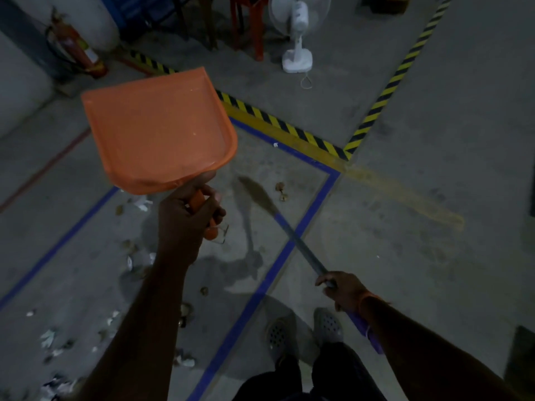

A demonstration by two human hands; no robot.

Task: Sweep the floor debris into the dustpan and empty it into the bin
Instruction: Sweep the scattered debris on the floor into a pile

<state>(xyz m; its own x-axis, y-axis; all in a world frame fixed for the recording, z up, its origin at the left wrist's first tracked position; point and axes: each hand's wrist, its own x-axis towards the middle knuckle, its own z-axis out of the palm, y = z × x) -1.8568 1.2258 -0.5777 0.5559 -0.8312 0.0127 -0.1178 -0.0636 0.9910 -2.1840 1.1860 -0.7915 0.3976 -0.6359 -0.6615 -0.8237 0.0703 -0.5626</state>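
Note:
My left hand [188, 218] grips the handle of an orange dustpan [156, 131], held up in the air above the floor with its pan facing me. My right hand [343, 290] grips the grey and purple handle of a broom [292, 230]; its brown bristles [256, 192] are blurred low over the floor ahead. Floor debris [139, 256] of paper scraps and dry bits lies scattered at the lower left, with a few brown bits [282, 192] beside the bristles. No bin is in view.
Blue tape lines [289, 247] and yellow-black hazard tape [289, 128] cross the concrete floor. A white pedestal fan [298, 36], orange stool legs [254, 27] and a red fire extinguisher [78, 47] stand at the back. My feet [301, 331] are at the bottom.

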